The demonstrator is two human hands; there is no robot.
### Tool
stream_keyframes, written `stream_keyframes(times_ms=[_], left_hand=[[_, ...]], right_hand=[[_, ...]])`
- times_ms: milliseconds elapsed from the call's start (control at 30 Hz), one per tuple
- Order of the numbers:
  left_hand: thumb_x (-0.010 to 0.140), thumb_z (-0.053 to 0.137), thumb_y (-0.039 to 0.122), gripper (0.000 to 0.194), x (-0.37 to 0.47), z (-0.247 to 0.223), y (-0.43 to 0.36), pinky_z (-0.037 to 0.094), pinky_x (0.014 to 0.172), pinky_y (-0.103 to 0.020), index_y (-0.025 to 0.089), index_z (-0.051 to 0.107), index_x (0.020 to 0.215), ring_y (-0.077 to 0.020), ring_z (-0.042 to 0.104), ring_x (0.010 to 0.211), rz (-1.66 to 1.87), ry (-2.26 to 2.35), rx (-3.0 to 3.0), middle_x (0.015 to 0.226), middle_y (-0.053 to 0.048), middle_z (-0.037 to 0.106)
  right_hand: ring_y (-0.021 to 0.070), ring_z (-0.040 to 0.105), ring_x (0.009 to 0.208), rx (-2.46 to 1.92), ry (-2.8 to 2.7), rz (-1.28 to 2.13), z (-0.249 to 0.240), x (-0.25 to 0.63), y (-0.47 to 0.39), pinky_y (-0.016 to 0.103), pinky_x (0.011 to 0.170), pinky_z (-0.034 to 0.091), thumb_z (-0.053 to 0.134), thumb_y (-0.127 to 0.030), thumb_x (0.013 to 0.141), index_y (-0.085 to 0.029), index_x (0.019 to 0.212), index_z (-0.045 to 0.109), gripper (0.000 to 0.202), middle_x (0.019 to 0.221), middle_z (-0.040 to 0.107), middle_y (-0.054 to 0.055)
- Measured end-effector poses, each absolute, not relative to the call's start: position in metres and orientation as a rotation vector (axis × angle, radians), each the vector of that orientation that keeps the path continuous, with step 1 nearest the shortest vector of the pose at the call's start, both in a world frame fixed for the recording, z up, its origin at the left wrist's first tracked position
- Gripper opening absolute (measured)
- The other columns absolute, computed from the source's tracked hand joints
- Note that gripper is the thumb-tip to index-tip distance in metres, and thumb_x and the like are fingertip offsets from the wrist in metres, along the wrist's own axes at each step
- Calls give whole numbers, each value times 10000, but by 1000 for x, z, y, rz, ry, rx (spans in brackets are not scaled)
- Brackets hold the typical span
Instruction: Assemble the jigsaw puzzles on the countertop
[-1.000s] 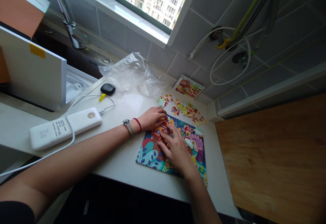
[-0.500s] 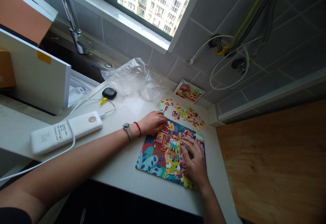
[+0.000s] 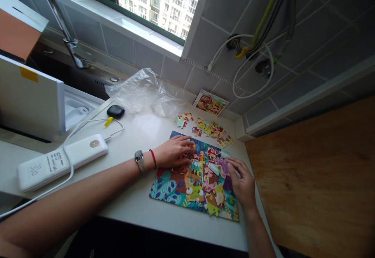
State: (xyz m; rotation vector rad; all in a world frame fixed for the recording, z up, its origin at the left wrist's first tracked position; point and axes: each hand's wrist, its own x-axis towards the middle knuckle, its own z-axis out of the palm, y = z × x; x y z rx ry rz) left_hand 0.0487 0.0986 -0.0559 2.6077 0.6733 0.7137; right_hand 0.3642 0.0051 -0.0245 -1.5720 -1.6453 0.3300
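Note:
A colourful puzzle board (image 3: 170, 185) lies on the white counter with loose jigsaw pieces (image 3: 195, 192) on its middle and right part. My left hand (image 3: 174, 151) rests over the board's upper left, its fingers spread and partly on pieces; it holds nothing that shows. At the board's right edge, my right hand (image 3: 241, 181) has thumb and fingers drawn together near a purple printed area; whatever may be between the fingertips is too small to make out. Behind the board lies a pile of more pieces (image 3: 212, 128), and a picture card (image 3: 210, 102) leans against the wall.
A clear plastic bag (image 3: 143, 94), a black oval object (image 3: 115, 111) and a white power bank (image 3: 63, 162) with a cable are on the counter. A sink with a faucet (image 3: 72, 47) is at the back left. A wooden board (image 3: 316, 180) stands at the right.
My right hand has moved right, from over the middle pieces to the board's right edge. My left hand has come down over the board with fingers more spread. The view has shifted slightly.

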Motion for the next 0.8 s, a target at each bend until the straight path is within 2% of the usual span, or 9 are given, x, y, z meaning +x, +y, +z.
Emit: stream_keyframes(times_ms=[167,300,433,600,733,800], left_hand=[[991,672,531,474,54,-57,89,383,1222,-583,257,658,1377,-385,476,1470,617,592,2582,1506,-102,611],[1033,615,500,413,53,-55,90,404,1216,-559,248,670,1355,-355,470,1475,616,603,2525,1498,-95,616],[1080,542,424,308,53,-52,93,447,1186,-522,241,708,1263,-319,487,1453,638,655,2470,1434,-82,657],[1090,518,328,261,52,-51,94,461,1173,-501,262,720,1243,-281,519,1403,642,653,2403,1387,-63,683],[1089,518,274,238,52,-53,96,494,1136,-466,249,726,1201,-252,575,1331,762,699,2333,1328,-77,710],[1082,530,263,213,53,-52,98,521,1096,-449,234,731,1149,-243,615,1272,847,757,2295,1269,-86,729]], right_hand=[[291,720,1023,-1504,-1441,392,-34,380,60,421,898,583,698,-517,900,-210,915,806,326,1043,783,117],[307,736,976,-1520,-1301,455,-45,390,107,406,822,592,751,-599,798,-194,866,798,413,976,804,121],[264,732,875,-1442,-1106,428,-62,396,121,382,801,580,743,-589,811,-187,918,782,417,892,790,93],[167,646,648,-1328,-766,564,-76,408,121,281,622,521,792,-559,760,-208,859,745,367,682,689,1],[153,625,619,-1273,-720,613,-77,412,125,273,610,514,820,-571,739,-204,811,755,379,647,673,-2],[154,628,621,-1244,-721,640,-76,412,126,270,605,510,800,-632,759,-201,772,756,433,635,677,8]])
